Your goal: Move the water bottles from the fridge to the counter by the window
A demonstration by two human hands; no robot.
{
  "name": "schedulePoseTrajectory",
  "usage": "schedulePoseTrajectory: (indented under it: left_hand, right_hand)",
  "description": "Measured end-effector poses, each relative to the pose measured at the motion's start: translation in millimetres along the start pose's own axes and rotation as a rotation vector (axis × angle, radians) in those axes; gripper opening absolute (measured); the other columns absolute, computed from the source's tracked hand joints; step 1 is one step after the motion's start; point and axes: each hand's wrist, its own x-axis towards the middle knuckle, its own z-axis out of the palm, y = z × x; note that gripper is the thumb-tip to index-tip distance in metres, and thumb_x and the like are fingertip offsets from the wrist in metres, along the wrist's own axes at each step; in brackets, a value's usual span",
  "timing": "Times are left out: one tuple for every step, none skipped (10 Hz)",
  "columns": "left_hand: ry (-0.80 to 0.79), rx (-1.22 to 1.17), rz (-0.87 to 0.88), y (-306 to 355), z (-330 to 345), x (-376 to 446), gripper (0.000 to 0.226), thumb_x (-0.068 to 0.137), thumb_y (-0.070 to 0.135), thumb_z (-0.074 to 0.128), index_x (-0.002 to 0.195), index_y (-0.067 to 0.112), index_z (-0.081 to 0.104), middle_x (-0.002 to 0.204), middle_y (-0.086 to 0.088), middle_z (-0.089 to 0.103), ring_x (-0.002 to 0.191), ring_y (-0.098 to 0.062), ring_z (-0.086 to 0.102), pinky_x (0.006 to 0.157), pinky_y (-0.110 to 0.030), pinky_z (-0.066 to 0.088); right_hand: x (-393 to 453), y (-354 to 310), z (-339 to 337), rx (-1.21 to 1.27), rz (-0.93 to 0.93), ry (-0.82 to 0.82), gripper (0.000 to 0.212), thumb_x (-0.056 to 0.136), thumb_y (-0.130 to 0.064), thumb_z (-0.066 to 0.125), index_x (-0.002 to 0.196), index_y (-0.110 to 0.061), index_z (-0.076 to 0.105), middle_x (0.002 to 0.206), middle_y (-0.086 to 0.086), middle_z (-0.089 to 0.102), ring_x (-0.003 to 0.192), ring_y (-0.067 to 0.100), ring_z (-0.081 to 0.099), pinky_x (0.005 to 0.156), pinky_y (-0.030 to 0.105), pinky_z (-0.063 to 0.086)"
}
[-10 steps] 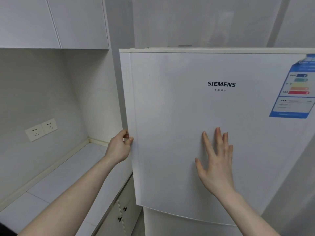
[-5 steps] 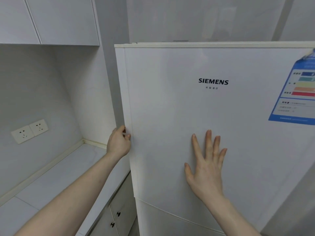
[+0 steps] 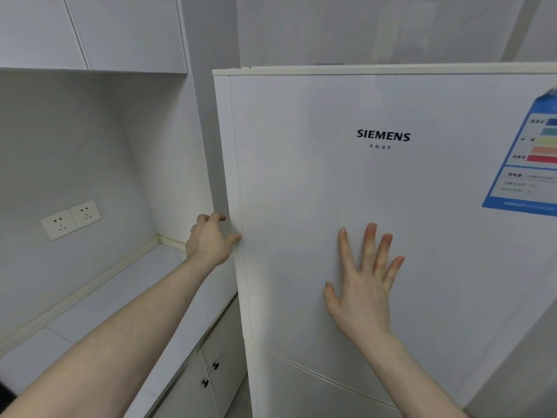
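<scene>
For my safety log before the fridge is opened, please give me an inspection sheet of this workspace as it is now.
Surface: pale counter left of the fridge; no window in view.
Job's things: white fridge door looks closed; water bottles not seen.
Clutter: nothing seen.
Grippers: left hand curls its fingers round the door's left edge; right hand lies flat on the door front, fingers spread.
Cables: nothing seen; double wall socket has nothing plugged in.
Surroundings: upper cabinets above the counter, lower cabinet doors with dark knobs, blue energy label on the door's right side.
</scene>
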Motion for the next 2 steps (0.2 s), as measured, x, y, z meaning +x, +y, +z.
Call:
schedulePoseTrajectory:
  left_hand:
    - [0.012, -0.055, 0.078, -1, -12, -30, 0.061, 0.093, 0.040, 0.070, 0.145, 0.024, 0.044, 0.142, -0.004, 0.047, 0.123, -0.026, 0.055, 0.086, -0.039, 0.052]
    - [0.070, -0.102, 0.257, -19, -30, -82, 0.053, 0.093, 0.033, 0.068, 0.142, 0.029, 0.047, 0.139, 0.007, 0.045, 0.119, -0.017, 0.055, 0.086, -0.035, 0.052]
  right_hand:
    - [-9, 3, 0, 0.152, 0.018, 0.079, 0.104, 0.078, -0.020, 0.080, 0.165, -0.025, 0.023, 0.174, 0.005, -0.012, 0.159, 0.032, -0.018, 0.126, 0.062, -0.002]
    - [-22, -14, -9, 0.391, 0.003, 0.062, 0.095, 0.082, -0.014, 0.078, 0.162, -0.031, 0.030, 0.174, -0.005, 0.002, 0.161, 0.025, -0.002, 0.128, 0.058, 0.013]
